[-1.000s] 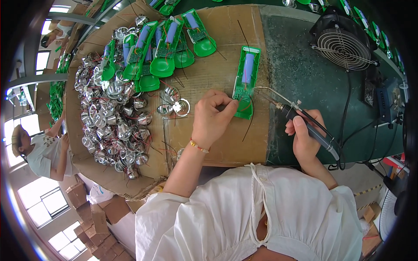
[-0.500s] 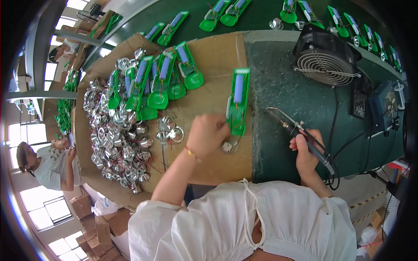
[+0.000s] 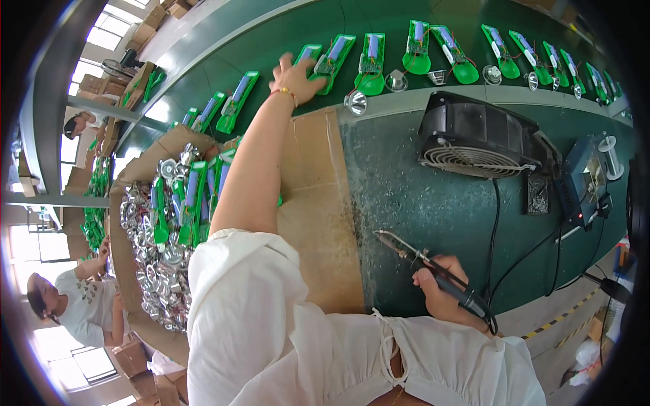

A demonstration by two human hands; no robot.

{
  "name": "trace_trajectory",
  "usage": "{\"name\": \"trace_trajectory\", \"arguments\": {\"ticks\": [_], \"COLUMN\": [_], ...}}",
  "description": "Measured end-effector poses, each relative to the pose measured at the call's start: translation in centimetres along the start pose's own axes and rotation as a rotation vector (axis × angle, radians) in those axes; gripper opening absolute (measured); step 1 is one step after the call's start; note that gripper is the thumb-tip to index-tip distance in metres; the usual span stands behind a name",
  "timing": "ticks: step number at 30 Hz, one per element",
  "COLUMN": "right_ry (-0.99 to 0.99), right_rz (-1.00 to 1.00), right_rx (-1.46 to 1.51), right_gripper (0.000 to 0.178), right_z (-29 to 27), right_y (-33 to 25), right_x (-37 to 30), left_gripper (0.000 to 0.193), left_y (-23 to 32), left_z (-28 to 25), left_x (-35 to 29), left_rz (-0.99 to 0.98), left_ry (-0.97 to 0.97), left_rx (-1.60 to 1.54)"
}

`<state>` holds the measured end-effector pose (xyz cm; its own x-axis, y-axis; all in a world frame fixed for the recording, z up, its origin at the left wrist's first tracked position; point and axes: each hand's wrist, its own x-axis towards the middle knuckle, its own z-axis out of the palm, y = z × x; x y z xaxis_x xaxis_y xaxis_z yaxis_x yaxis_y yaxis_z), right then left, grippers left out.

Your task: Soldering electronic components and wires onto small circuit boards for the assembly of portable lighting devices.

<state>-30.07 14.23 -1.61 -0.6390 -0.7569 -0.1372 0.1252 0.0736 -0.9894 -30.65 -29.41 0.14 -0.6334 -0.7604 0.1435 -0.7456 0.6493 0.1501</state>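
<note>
Green worktop (image 3: 406,203) is spanning the scene. At its far strip, a green casing (image 3: 336,55) is lying just beside the left hand (image 3: 296,78); fingers are standing wide apart, contact cannot be told. Right hand (image 3: 440,298) is gripping a soldering iron (image 3: 467,298). Black fan (image 3: 474,125) is standing beyond.

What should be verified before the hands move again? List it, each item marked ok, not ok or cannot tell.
1. Soldering iron held by its handle in the right hand: ok.
2. Iron's tip well apart from the left hand: ok.
3. Tip hot: cannot tell.
4. Left hand touching the green casing nearest it: cannot tell; fingers are spread.
5. Fan upright: ok.
</note>
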Motion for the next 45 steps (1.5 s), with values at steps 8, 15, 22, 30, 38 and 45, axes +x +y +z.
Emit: {"name": "trace_trajectory", "arguments": {"ticks": [8, 15, 22, 30, 38, 45], "right_ry": [0.027, 0.131, 0.159, 0.261, 0.157, 0.082], "right_rz": [-0.038, 0.01, -0.102, -0.207, -0.182, -0.244], "right_rx": [0.072, 0.124, 0.061, 0.069, 0.04, 0.059], "right_gripper": [0.016, 0.013, 0.014, 0.015, 0.016, 0.018], "right_z": [0.5, 0.9, 1.0, 0.4, 1.5, 1.8], "right_y": [-0.5, -1.1, -1.1, -0.7, -1.0, -1.8], "right_x": [0.1, 0.6, 0.0, -0.6, -1.9, -4.2], "left_gripper": [0.031, 0.015, 0.023, 0.033, 0.017, 0.016], "left_y": [0.2, 3.5, 5.7, -1.8, -4.8, -1.2], "left_z": [-3.0, -8.2, -8.4, -14.3, -8.8, -8.5], "left_x": [-4.7, -23.0, -35.4, -44.9, -44.5, -41.0], "left_rz": [0.197, 0.12, 0.016, -0.486, -0.523, -0.416], "left_ry": [-0.228, -0.057, -0.019, -0.021, 0.016, 0.021], "left_rx": [0.122, 0.029, 0.079, 0.03, -0.487, -0.95]}}
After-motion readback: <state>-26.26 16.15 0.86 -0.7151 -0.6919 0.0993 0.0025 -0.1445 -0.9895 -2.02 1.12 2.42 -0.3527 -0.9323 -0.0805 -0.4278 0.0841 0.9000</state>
